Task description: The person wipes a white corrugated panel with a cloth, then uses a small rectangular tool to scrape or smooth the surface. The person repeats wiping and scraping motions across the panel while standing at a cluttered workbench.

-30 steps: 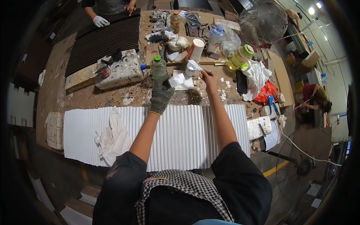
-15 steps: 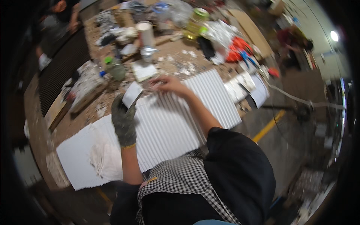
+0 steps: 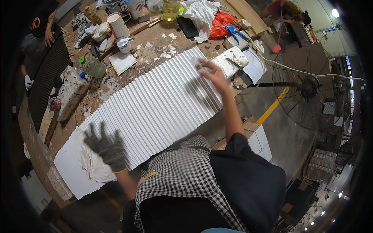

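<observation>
Stretching across the paint-spattered workbench [image 3: 128,83], a long white fluted panel [image 3: 155,112] lies flat with its ribs running across its width, its near edge close to the person's checked apron. It looks stiff along the ribs yet light for its length, so I'd judge it would flex or sag if lifted by one end alone; taking it by both long edges, well apart, seems the safer hold, and the painted ridges may be slick under bare skin. A crumpled white rag [image 3: 95,165] sits on the panel's left end. Over it the gloved left hand [image 3: 105,146] is spread wide, fingers splayed, pressing down at the rag's upper edge and gripping nothing. The bare right hand [image 3: 211,72] reaches to the panel's far right end, fingers curled on something small and pale; what it is I cannot tell. Just beyond it lies a paint-caked block [image 3: 229,62], and a green-capped bottle [image 3: 92,66] stands further left.
</observation>
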A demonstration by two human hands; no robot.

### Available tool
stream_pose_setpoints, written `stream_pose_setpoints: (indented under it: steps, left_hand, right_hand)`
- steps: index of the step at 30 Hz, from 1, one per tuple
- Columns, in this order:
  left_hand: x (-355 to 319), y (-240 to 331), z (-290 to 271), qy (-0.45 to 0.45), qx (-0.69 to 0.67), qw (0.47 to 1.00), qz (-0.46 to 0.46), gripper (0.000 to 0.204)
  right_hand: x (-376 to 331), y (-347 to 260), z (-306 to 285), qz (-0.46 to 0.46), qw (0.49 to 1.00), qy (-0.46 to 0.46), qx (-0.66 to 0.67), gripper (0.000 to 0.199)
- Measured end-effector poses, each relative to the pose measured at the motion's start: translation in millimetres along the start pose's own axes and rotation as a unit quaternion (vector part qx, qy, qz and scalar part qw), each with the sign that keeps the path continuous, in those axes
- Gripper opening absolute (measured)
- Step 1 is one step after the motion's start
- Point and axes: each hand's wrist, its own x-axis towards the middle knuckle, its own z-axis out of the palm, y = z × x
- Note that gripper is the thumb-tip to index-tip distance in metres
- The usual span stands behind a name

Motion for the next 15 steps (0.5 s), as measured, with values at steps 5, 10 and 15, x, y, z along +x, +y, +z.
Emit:
stream_pose_setpoints:
  steps: [5,10,15]
  left_hand:
    - [-28,-77,6,-0.24,0.278,0.891,-0.267,0.075]
    - [-60,-112,26,-0.147,0.162,0.945,-0.244,0.066]
    - [-70,-114,37,-0.077,0.138,0.968,-0.195,0.062]
  right_hand:
    - [83,-12,-76,-0.251,0.822,-0.013,-0.511,0.047]
    - [139,-10,-72,-0.257,0.784,-0.081,-0.56,0.042]
    - [131,-13,-79,-0.219,0.761,-0.13,-0.597,0.048]
